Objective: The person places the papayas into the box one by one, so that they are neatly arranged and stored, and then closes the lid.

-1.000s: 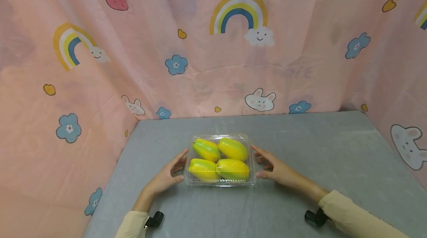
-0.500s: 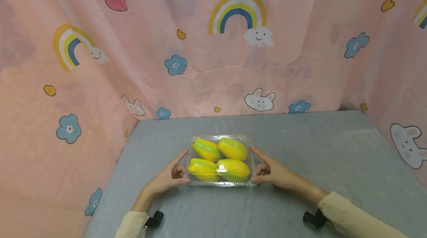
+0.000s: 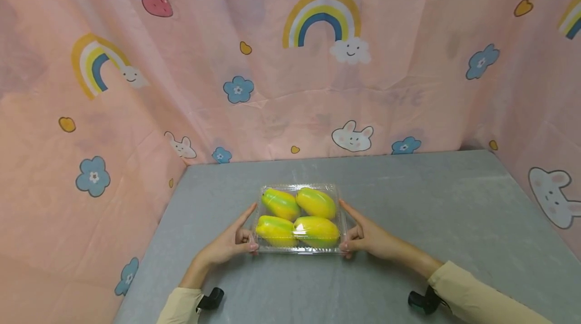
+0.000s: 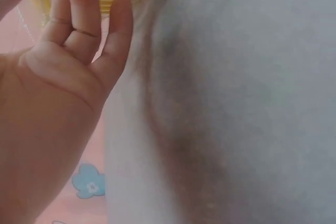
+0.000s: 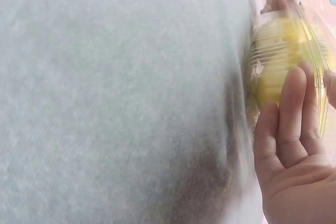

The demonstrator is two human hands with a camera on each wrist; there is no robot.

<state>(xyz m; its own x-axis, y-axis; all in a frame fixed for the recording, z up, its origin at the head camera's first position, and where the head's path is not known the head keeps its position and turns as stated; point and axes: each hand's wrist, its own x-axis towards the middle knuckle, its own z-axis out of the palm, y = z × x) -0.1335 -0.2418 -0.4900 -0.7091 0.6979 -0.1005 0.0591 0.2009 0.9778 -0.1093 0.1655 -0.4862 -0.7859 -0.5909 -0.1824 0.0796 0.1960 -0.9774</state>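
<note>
A clear plastic clamshell box (image 3: 290, 250) stands on the grey table, with several plump yellow-green fruits (image 3: 316, 203) showing through its lid. They look like mangoes. My left hand (image 3: 227, 243) grips the box at its left end, thumb at the near corner and index finger stretched along the side. The right hand (image 3: 371, 235) holds the opposite end in much the same way. In the right wrist view, several fingers (image 5: 291, 103) lie against the ribbed side of the box. The left wrist view catches only a yellow sliver behind the fingers (image 4: 84, 14).
Grey table surface (image 3: 431, 203) surrounds the box. A pink curtain (image 3: 281, 112) printed with rainbows, flowers and rabbits hangs behind and along both sides. A black wrist device (image 3: 211, 299) sits by the left sleeve, and another black device (image 3: 424, 301) by the right one.
Both hands were beside the box with fingers spread a second ago. Their thumbs have since come in to the near corners and the fingers have curled onto its ends. The box stays nearly in place.
</note>
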